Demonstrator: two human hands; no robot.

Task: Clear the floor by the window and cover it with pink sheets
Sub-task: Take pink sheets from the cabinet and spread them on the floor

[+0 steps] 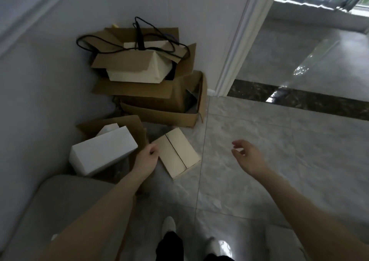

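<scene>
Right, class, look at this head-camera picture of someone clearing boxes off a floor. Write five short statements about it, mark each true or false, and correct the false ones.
1. A black cable lies draped over the top brown cardboard box of the stack against the wall. True.
2. The right hand grips the white rectangular box. False: it hangs over the tiled floor, fingers loose, holding nothing.
3. The left hand is at the edge of the flat pale cardboard box lying on the floor. True.
4. Pink sheets already cover the floor. False: bare grey tiles show; no pink sheet is visible.
5. The white rectangular box stands on top of the stack. False: it sits low, beside the left hand.
</scene>
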